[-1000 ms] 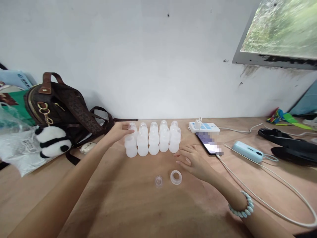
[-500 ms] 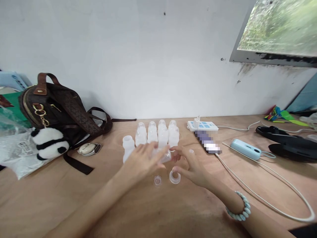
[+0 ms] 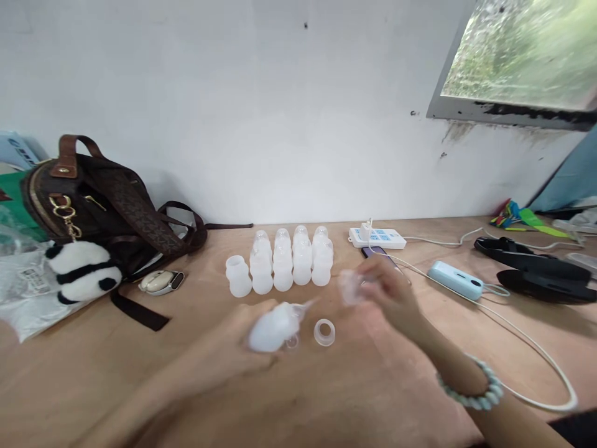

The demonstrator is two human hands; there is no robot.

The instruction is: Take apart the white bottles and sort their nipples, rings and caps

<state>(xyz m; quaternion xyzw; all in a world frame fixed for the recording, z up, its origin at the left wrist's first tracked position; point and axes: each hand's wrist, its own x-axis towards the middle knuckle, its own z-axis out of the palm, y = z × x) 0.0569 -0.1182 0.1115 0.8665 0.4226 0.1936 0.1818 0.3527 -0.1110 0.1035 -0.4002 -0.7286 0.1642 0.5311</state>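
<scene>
Two rows of small white plastic bottles (image 3: 289, 260) with clear domed caps stand on the wooden table (image 3: 186, 348) near the wall. An uncapped bottle (image 3: 237, 276) stands at the left end of the front row. My left hand (image 3: 242, 339), smeared by motion, grips a white bottle (image 3: 275, 327) tilted on its side just above the table. My right hand (image 3: 394, 294), also blurred, pinches a clear domed cap (image 3: 349, 288) a little apart from that bottle. A white screw ring (image 3: 324, 331) and a small clear teat (image 3: 293, 341) lie on the table between my hands.
A brown backpack (image 3: 102, 205) with a panda toy (image 3: 81, 270) sits at the left, a mouse (image 3: 161, 281) beside it. To the right lie a power strip (image 3: 377, 236), a phone (image 3: 373, 251), a light-blue device (image 3: 454, 280) with a white cable (image 3: 536, 348), and black items (image 3: 536, 267).
My left hand took a bottle from the front row's left part and brought it down toward me. My right hand rose off the table, pulling the clear cap away from that bottle.
</scene>
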